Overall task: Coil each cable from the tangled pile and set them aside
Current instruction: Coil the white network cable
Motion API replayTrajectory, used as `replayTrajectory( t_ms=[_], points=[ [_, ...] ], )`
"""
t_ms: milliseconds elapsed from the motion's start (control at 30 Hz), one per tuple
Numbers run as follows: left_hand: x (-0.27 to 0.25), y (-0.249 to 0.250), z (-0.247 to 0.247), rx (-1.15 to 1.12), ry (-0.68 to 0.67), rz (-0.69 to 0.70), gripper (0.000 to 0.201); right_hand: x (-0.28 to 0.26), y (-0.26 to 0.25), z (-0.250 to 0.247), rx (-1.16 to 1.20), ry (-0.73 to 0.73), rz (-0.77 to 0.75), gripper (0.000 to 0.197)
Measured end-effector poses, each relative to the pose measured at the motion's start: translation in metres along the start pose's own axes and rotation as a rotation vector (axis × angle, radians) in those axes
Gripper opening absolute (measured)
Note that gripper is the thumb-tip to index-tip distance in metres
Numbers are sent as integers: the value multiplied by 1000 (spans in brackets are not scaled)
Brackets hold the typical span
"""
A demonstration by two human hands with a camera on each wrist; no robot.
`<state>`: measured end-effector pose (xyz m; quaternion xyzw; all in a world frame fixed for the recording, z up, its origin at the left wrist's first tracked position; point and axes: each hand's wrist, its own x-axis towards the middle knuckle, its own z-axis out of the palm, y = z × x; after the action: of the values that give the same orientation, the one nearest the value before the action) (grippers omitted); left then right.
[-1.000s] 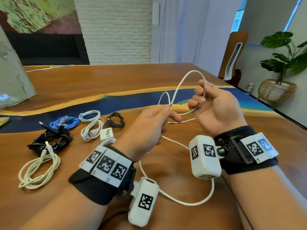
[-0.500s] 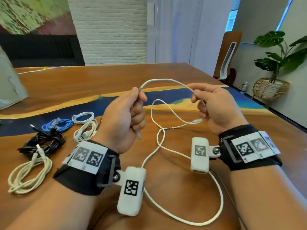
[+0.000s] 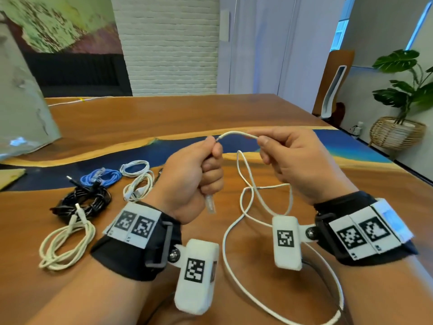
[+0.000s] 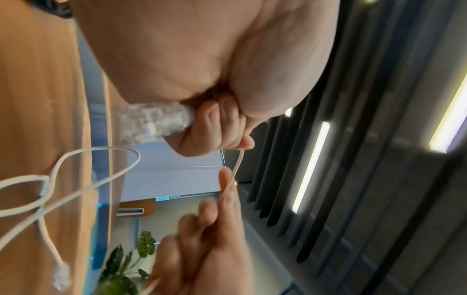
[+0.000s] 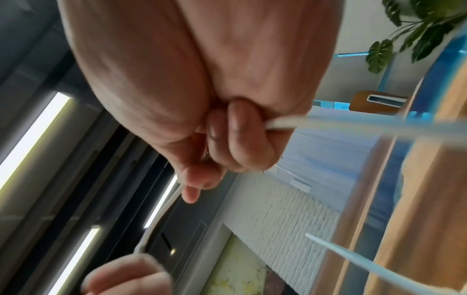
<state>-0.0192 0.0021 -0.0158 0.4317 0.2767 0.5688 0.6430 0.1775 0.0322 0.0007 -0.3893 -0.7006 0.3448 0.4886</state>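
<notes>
Above the table, both grips, seemingly closer together, still clench the white cable.

The head view looks forward and down over the table, both wrists close at 6 o'clock. Each wrist view looks up along its palm, very near, toward ceiling lights. All three share the white cable spanning left hand and right hand.
</notes>
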Motion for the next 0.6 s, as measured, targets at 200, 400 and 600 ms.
replayTrajectory(
  t_ms=[200, 400, 600],
  points=[
    [-4, 28, -18, -527, -49, 103, 34, -6, -2, 1, -361, -253, 60, 24],
    [-3, 11, -1, -373, 114, 254, 34, -13, -16, 39, -632, -537, 9, 23],
    [-2, 5, -1, 82, 113, 320, 30, -20, -26, 27, -517, -563, -20, 29]
  ],
)
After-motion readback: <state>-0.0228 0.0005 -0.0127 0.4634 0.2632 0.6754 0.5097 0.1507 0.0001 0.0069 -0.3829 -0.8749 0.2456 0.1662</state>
